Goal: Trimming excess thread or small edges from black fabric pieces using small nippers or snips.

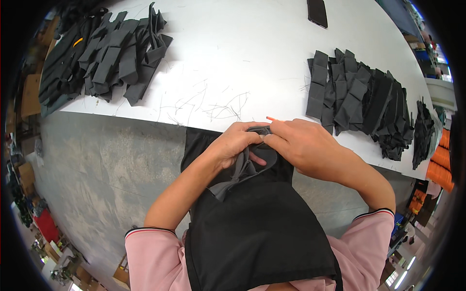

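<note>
Both hands' fingers (252,138) pinch the dark fabric piece (245,167) between them

A garment workshop: cut fabric stacks (361,99) on a white worktable (233,58).

Your left hand (234,143) and right hand (300,143) meet at the centre of the frame, both pinching a dark grey fabric piece (242,169) over your black apron (257,228). An orange tool tip (272,119) pokes out above your right hand. On the white table (233,53), black fabric stacks sit upper left (107,53) and right (359,97); a dark phone (317,12) lies at the top.
</note>
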The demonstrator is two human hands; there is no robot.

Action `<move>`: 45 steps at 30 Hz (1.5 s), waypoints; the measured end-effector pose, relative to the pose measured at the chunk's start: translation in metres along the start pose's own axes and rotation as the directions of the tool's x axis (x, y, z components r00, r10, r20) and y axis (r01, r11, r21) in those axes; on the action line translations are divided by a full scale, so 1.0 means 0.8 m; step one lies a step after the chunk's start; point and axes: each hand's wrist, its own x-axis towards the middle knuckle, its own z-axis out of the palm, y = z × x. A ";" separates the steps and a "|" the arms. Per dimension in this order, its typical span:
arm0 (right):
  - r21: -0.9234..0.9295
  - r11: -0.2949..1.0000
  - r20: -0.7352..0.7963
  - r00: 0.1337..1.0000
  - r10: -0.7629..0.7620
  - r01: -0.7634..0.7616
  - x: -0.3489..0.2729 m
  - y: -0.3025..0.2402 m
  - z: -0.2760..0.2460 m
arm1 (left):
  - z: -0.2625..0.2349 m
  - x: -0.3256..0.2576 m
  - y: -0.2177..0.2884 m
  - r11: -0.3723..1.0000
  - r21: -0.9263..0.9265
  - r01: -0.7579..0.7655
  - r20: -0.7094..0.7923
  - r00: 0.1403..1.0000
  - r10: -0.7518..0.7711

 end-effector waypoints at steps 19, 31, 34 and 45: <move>0.491 0.849 -0.624 0.600 0.501 -0.198 0.022 0.008 0.100 | 0.002 0.002 -0.043 0.849 0.083 -0.522 -0.332 0.788 0.517; 0.476 0.819 -0.570 0.598 0.564 -0.319 0.007 -0.031 0.068 | 0.014 -0.008 -0.041 0.766 -0.086 -0.637 -0.450 0.711 0.541; 0.293 0.863 -0.573 0.646 0.503 -0.412 -0.003 -0.035 0.069 | 0.018 -0.005 -0.038 0.768 -0.046 -0.638 -0.461 0.696 0.551; -0.080 0.900 -0.520 0.788 0.330 -0.429 0.012 -0.034 0.064 | 0.016 -0.001 -0.038 0.749 0.037 -0.662 -0.507 0.634 0.585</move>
